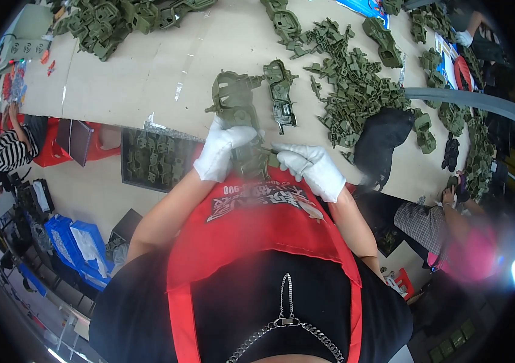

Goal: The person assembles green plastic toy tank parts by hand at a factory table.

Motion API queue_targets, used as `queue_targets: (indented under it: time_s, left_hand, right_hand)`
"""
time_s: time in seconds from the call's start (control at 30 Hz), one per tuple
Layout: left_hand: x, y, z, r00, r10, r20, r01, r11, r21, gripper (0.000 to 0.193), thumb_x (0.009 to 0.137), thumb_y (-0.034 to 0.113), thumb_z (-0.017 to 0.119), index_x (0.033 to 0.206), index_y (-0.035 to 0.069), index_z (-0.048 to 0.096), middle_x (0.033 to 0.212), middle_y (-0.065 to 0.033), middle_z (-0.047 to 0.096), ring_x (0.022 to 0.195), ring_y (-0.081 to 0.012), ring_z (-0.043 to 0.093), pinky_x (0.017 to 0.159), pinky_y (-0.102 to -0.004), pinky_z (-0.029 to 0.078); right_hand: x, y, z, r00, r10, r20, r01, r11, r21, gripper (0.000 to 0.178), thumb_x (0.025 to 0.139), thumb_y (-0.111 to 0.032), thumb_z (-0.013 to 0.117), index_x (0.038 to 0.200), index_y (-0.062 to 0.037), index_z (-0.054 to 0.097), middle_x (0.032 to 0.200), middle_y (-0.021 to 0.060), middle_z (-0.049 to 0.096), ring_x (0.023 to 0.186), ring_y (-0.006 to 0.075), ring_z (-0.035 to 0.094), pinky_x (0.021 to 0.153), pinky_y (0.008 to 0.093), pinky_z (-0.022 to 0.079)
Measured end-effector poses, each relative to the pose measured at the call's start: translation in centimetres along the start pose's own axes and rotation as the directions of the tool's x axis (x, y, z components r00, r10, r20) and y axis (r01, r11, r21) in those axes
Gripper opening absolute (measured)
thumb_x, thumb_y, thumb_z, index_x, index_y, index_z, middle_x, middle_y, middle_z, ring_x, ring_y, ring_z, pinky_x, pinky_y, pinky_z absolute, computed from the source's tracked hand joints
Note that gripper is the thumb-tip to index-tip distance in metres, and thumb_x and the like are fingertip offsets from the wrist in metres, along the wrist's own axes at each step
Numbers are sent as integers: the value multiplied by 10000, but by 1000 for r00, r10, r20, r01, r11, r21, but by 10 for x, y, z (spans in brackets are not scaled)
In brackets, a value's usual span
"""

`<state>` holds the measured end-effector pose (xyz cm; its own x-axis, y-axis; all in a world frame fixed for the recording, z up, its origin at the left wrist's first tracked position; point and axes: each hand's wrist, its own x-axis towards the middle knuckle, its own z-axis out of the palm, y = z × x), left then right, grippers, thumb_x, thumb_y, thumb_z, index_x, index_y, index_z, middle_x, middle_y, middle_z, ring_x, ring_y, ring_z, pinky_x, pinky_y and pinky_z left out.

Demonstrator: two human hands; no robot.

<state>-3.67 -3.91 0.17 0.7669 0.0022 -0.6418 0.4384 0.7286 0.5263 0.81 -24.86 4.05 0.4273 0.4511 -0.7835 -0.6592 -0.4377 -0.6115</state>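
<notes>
My left hand (pixel 224 148), in a white glove, is closed around a long olive-green plastic vehicle body (pixel 239 109) with an open frame at its far end. The body is held over the near edge of the table, in front of my red apron. My right hand (pixel 311 168), also white-gloved, is closed in a pinch on a small olive-green plastic part (pixel 272 159) at the body's right side. Whether that part touches the body cannot be made out. Just beyond my hands lies another green vehicle body (pixel 280 94) with dark shiny pieces in it.
A heap of small green parts (pixel 357 91) covers the table's right, beside a black cloth bag (pixel 383 142). More green bodies (pixel 103 24) are piled at far left. A dark crate (pixel 151 158) of parts stands below the table's left edge. Co-workers sit at both sides.
</notes>
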Motion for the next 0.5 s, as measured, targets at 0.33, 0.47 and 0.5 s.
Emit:
queue_targets:
  time_s: [0.33,0.47,0.5]
  left_hand:
    - [-10,2,8,988,150,41,-154,976,154,292,775,-25,633,1060,13,581,898,-103,657,792,-204,652,699,-339,549]
    - [-18,3,10,994,105,36,-110,969,220,331,775,-35,627,1089,56,574,932,-45,636,845,-157,624,731,-295,504]
    - [-19,2,9,995,95,38,-100,977,188,325,780,-32,628,1090,51,579,934,-50,643,852,-156,627,740,-295,506]
  right_hand:
    - [-18,-23,43,809,-500,-311,222,748,-625,170,790,-156,714,890,-41,637,838,108,701,681,224,676,666,321,539]
    - [-12,-15,58,733,-595,-329,216,663,-717,152,819,-182,680,886,-65,608,797,139,684,693,319,673,662,386,543]
    - [-13,-16,60,735,-589,-337,221,677,-702,140,825,-178,673,874,-71,596,812,137,683,686,341,665,658,413,540]
